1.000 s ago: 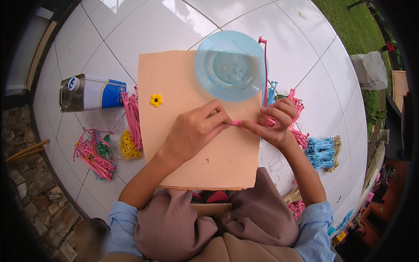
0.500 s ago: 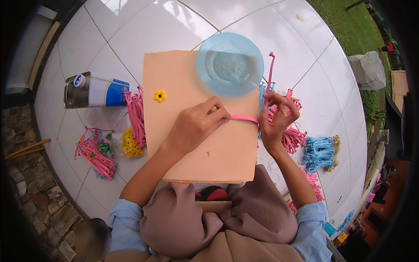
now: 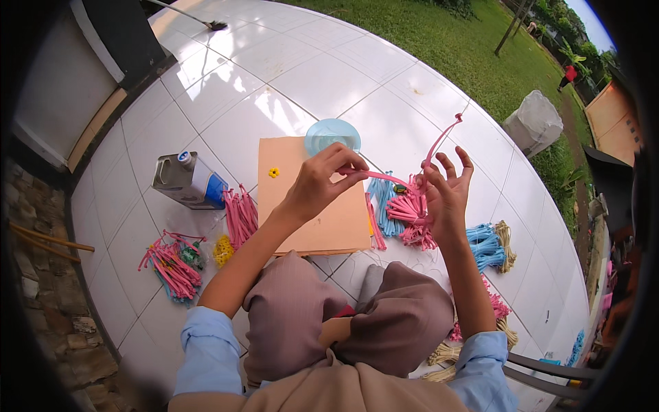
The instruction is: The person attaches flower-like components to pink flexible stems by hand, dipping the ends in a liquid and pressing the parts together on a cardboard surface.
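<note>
**Slim, flexible pink strip [image 3: 381,176] held between left hand [image 3: 322,177] and right hand [image 3: 443,196]**

Nearest the viewer are brownish-mauve fabric trousers [image 3: 295,323], with a rolled light-blue cloth sleeve [image 3: 209,343] on the left arm. Tied beige bundles [image 3: 446,353] lie on the floor close to the right forearm.

The hands are apart. The left is closed on one end of the strip, thumb against fingers. The right grips it between thumb and forefinger, its other fingers raised; past this grip the strip rises to a knobbed tip. Whether the strip touches the bundles behind it cannot be determined.

Under the left hand, in view, lies a flat, peach-coloured rectangular board [image 3: 326,233]. Left of it: a pile of small yellow pieces [image 3: 222,250], a pink strip bundle [image 3: 240,218] and a heap of mixed pink and blue strips [image 3: 171,268]. Right of it: a light-blue strip bundle [image 3: 386,206].

A yellow flower-shaped piece with dark centre [image 3: 274,173] rests on the board's upper left. A translucent pale-blue round plate [image 3: 333,128] sits at its far edge. A rectangular metal can with blue-and-white sides [image 3: 189,180] stands on the white tiled floor [image 3: 274,82].

Farther off are a whitish plastic bag [image 3: 535,123] and green lawn [image 3: 412,34].
</note>
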Demonstrator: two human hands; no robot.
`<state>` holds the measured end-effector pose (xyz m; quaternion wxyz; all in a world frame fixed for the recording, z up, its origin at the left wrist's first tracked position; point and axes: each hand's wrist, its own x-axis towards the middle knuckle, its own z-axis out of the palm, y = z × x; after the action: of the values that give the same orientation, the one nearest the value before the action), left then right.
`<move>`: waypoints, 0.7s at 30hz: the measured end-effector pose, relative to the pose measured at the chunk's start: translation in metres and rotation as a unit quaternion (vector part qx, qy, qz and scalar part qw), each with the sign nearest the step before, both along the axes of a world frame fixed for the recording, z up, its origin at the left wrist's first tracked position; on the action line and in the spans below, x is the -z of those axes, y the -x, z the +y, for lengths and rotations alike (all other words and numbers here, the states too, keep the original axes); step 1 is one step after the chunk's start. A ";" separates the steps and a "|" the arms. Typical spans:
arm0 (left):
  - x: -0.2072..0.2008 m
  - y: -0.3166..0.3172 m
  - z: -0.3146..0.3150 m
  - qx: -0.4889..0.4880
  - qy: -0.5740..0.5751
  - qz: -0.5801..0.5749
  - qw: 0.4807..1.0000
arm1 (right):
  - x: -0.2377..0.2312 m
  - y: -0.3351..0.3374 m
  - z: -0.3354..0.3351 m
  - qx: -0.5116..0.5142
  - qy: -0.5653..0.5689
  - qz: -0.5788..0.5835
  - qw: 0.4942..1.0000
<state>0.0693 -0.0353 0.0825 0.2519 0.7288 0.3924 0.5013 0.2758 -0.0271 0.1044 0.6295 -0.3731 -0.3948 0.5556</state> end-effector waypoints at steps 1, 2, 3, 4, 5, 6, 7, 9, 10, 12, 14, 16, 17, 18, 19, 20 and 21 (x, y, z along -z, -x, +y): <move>-0.018 -0.004 0.001 -0.053 -0.123 0.017 0.991 | -0.030 0.002 -0.007 -0.010 -0.033 0.007 0.999; -0.032 -0.006 0.002 -0.108 -0.241 0.032 0.964 | -0.053 0.008 -0.012 -0.010 -0.048 -0.009 0.999; -0.045 -0.008 0.002 -0.162 -0.355 0.045 0.920 | -0.071 0.013 -0.013 -0.011 -0.067 0.017 0.998; -0.051 -0.008 -0.002 -0.161 -0.436 0.112 0.878 | -0.087 0.019 -0.014 -0.007 -0.054 0.043 0.998; -0.058 -0.016 -0.005 -0.175 -0.529 0.201 0.806 | -0.099 0.023 -0.014 -0.004 -0.036 0.069 0.997; -0.065 -0.027 -0.008 -0.131 -0.550 0.226 0.793 | -0.107 0.028 -0.012 -0.007 -0.032 0.121 0.992; -0.069 -0.034 -0.011 -0.090 -0.566 0.254 0.779 | -0.113 0.034 -0.013 -0.022 -0.029 0.157 0.987; -0.068 -0.045 -0.003 -0.045 -0.575 0.235 0.783 | -0.115 0.035 -0.011 -0.032 -0.016 0.193 0.981; -0.069 -0.044 0.000 -0.034 -0.569 0.250 0.783 | -0.109 0.033 -0.008 -0.034 -0.010 0.194 0.980; -0.076 -0.038 -0.001 -0.023 -0.568 0.266 0.778 | -0.099 0.025 -0.008 -0.050 0.001 0.157 0.986; -0.079 -0.037 -0.003 -0.007 -0.489 0.271 0.829 | -0.073 0.004 -0.001 -0.077 -0.009 0.036 0.996; -0.073 -0.050 -0.001 -0.017 -0.414 0.267 0.870 | -0.043 -0.029 0.001 -0.102 -0.061 -0.191 0.974; -0.067 -0.054 0.000 -0.030 -0.328 0.271 0.905 | -0.032 -0.040 -0.003 -0.136 -0.098 -0.279 0.946; -0.059 -0.056 -0.003 -0.023 -0.270 0.254 0.929 | -0.023 -0.036 -0.016 -0.163 -0.120 -0.283 0.937; -0.053 -0.057 -0.008 -0.019 -0.210 0.270 0.939 | -0.019 -0.031 -0.026 -0.187 -0.140 -0.289 0.928; -0.043 -0.058 -0.012 -0.031 -0.208 0.283 0.936 | -0.023 -0.025 -0.034 -0.216 -0.127 -0.228 0.941; -0.036 -0.059 -0.015 -0.044 -0.206 0.296 0.932 | -0.028 -0.019 -0.039 -0.244 -0.113 -0.165 0.949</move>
<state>0.1283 -0.0504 0.1184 -0.0536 0.8621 0.3686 0.3434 0.2945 -0.0663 0.1324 0.4393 -0.2781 -0.6323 0.5743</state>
